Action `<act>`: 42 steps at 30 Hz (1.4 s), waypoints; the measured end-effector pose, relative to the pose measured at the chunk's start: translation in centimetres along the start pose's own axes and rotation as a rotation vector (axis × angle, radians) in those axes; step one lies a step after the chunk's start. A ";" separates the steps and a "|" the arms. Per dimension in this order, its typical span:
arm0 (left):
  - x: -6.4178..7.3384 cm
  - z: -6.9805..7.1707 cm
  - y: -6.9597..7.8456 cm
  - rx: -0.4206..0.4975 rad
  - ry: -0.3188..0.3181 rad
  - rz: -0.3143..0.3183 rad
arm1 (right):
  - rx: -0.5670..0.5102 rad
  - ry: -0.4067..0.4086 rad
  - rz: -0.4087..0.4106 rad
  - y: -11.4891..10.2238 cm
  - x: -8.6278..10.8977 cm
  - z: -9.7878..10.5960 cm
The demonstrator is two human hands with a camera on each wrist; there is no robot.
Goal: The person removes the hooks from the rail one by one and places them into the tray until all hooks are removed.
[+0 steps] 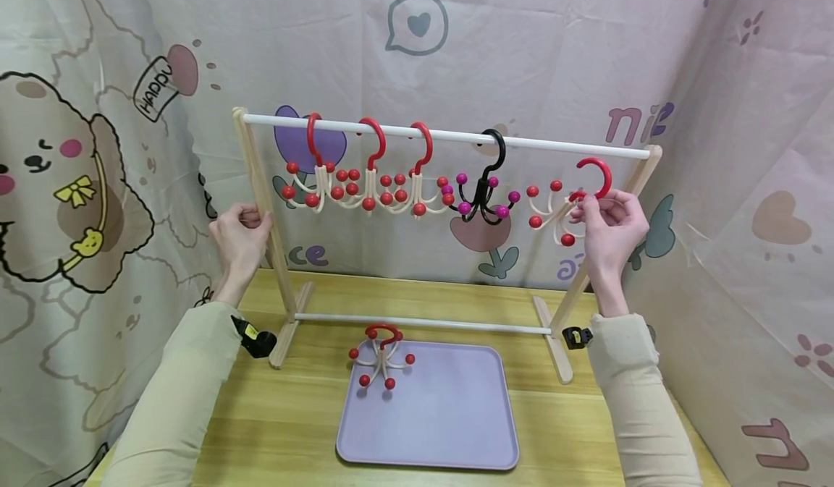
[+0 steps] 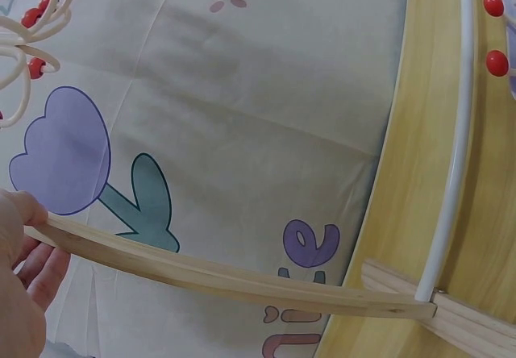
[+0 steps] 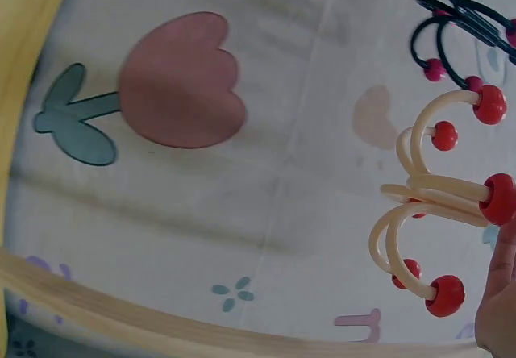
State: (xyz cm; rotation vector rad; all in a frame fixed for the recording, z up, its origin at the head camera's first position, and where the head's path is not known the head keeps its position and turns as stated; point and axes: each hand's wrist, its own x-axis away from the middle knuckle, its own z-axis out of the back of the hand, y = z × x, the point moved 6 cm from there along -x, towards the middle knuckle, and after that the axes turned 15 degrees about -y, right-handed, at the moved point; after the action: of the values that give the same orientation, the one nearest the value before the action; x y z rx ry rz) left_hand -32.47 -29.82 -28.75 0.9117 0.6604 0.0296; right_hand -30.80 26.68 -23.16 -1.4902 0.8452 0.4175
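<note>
My left hand (image 1: pixel 241 237) grips the left wooden post (image 1: pixel 279 263) of a rack; in the left wrist view, the thumb lies on one side of the post (image 2: pixel 201 273) and fingers on the other. With my right hand (image 1: pixel 615 226) I pinch a multi-arm hanger (image 1: pixel 607 177) just below its red hook. Its pale curved arms (image 3: pixel 427 189) end in red balls and point left, so it is tilted. The hook is below the white top rail (image 1: pixel 449 136), near the right post. Three red-hooked hangers (image 1: pixel 371 143) and a black hanger (image 1: pixel 483 190) with magenta balls hang from the rail.
On the wooden table (image 1: pixel 274 414) lies a lilac tray (image 1: pixel 449 407). Another red-hooked hanger (image 1: pixel 381 360) sits at its back left corner. Behind the tray runs the rack's lower white bar (image 1: pixel 423 321). Printed curtains (image 1: pixel 417 60) enclose the back and sides.
</note>
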 end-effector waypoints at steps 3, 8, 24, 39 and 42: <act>0.0 -0.1 -0.1 0.004 -0.006 0.010 | 0.033 -0.009 -0.019 1.0 1.1 0.4; -0.1 -0.1 0.0 0.006 -0.010 0.012 | 0.032 -0.040 -0.075 3.0 2.8 1.1; -0.1 -0.2 0.0 0.003 -0.003 0.016 | -0.134 -0.322 -0.297 8.7 8.7 -2.0; -0.1 -0.1 -0.2 -0.015 0.015 0.003 | -0.145 -0.807 -0.364 11.7 14.9 -7.0; -0.1 -0.1 -0.2 -0.011 0.019 0.005 | -0.150 -0.857 -0.383 12.1 15.8 -7.7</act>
State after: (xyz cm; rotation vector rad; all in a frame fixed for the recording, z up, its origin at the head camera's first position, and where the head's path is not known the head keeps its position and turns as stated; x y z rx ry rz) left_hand -32.61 -29.88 -28.86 0.9037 0.6749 0.0458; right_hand -30.83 16.27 -41.82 -1.3756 -0.1481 0.7579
